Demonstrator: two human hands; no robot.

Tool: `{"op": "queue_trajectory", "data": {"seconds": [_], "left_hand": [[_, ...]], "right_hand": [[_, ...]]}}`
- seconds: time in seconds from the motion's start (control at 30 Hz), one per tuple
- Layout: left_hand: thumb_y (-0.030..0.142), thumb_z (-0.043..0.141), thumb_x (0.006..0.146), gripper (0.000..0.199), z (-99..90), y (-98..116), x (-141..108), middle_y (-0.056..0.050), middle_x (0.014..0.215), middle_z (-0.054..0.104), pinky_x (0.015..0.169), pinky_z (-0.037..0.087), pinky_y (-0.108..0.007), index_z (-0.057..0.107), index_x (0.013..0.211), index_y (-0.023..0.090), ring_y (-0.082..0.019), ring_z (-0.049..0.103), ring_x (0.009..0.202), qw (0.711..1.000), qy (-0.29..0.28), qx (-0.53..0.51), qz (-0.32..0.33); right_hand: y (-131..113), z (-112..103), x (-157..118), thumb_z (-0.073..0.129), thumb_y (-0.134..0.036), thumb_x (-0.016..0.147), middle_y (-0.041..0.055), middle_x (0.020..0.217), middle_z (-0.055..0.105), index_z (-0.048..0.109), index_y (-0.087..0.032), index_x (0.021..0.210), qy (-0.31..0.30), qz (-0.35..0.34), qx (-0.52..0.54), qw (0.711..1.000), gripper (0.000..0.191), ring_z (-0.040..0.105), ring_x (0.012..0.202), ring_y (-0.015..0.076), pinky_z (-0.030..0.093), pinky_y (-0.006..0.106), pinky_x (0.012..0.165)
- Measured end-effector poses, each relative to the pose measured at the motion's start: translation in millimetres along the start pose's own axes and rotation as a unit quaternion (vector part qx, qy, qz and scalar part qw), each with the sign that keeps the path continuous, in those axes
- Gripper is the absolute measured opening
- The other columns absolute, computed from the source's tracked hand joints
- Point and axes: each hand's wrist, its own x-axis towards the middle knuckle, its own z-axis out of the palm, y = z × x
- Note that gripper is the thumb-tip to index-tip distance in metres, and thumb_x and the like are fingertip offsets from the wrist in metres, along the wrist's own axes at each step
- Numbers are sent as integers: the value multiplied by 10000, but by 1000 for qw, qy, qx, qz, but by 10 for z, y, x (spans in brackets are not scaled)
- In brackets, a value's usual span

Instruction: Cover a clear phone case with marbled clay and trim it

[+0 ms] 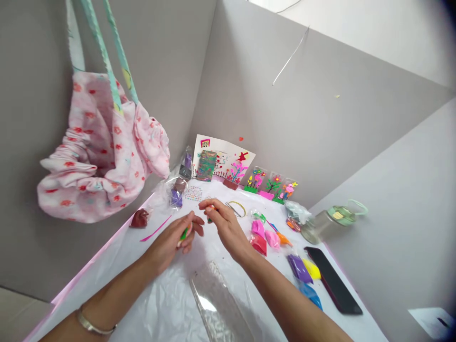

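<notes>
My left hand (178,237) is curled around a small green and orange piece (184,233), part of which shows between the fingers. Just to the right, my right hand (223,223) has its fingers bent over a small orange and dark green piece (211,213), mostly hidden by the fingers. Both hands are above the white-covered table, close together with a small gap between them. Below them a clear plastic sheet (221,304) lies on the cover. A thin pink strip (156,229) lies left of my left hand.
Clay packets in pink (272,239), purple (299,268) and yellow (311,269) lie at the right, beside a black phone-like slab (335,280) and a bottle (324,223). Decorated cards (256,179) stand at the back. A floral cloth bag (103,152) hangs at the left.
</notes>
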Motion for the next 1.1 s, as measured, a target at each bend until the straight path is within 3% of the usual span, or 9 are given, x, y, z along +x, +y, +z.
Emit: {"op": "queue_trajectory", "data": {"seconds": [0.1, 0.17, 0.2, 0.3, 0.47, 0.6, 0.73, 0.9, 1.1], "left_hand": [[334, 726, 896, 189, -255, 37, 165, 64, 707, 557, 478, 382, -149, 662, 899, 156, -31, 370, 482, 983, 153, -62, 83], [216, 678, 935, 134, -446, 71, 266, 78, 704, 527, 484, 409, -155, 605, 843, 152, -32, 371, 476, 961, 233, -99, 107], [190, 667, 947, 147, -526, 89, 305, 80, 701, 523, 468, 409, -162, 590, 828, 149, -35, 370, 468, 954, 257, -111, 108], [184, 667, 960, 140, -662, 142, 369, 77, 694, 535, 417, 380, -161, 600, 847, 138, -37, 379, 450, 949, 274, -127, 96], [193, 659, 966, 73, -627, 208, 366, 78, 686, 548, 396, 353, -154, 647, 933, 129, -26, 331, 420, 962, 238, -116, 70], [339, 761, 865, 251, -545, 231, 321, 81, 666, 505, 424, 329, -149, 683, 951, 117, 0, 271, 415, 969, 221, -94, 64], [515, 825, 729, 438, -422, 214, 238, 60, 725, 533, 456, 327, -168, 674, 891, 137, -2, 283, 449, 980, 181, -27, 78], [514, 807, 756, 395, -296, 104, 143, 103, 555, 444, 473, 319, -199, 628, 927, 207, -83, 380, 480, 977, 144, 121, 97], [476, 634, 861, 252, -287, 65, 112, 88, 525, 436, 490, 308, -234, 601, 849, 226, -121, 391, 485, 956, 117, 256, 85]], "right_hand": [[20, 90, 318, 504, -203, 909, 22, 921, 665, 635, -208, 866, 15, 6, -95, 995, 138, 594, 870, 193, 424, 310, 799], [66, 210, 539, 607, -295, 904, 15, 826, 640, 633, -216, 937, 24, 23, -121, 992, 89, 594, 830, 222, 411, 337, 788], [103, 286, 652, 672, -366, 888, 18, 817, 636, 627, -219, 1022, 28, 33, -132, 990, 204, 597, 837, 242, 407, 354, 797], [271, 515, 985, 808, -465, 802, 52, 867, 656, 600, -200, 1116, 30, 77, -136, 987, 461, 611, 897, 277, 412, 365, 794], [599, 631, 1305, 702, -414, 930, -43, 641, 536, 576, -166, 773, -51, 163, -36, 985, 319, 492, 548, 112, 408, 250, 556], [716, 473, 1138, 598, -444, 992, -71, 628, 473, 538, -169, 770, -111, 161, 81, 977, 358, 381, 479, 70, 366, 210, 492], [751, 306, 758, 688, -590, 840, -78, 609, 450, 525, -183, 783, -165, 149, 152, 963, 442, 353, 500, 63, 339, 215, 523], [749, 243, 396, 694, -740, 733, -67, 619, 481, 552, -187, 820, -204, 150, 159, 954, 578, 382, 525, 75, 352, 229, 554], [699, 60, 212, 717, -664, 804, -29, 590, 580, 623, -182, 777, -228, 129, 65, 963, 491, 468, 541, 115, 356, 247, 542]]}}
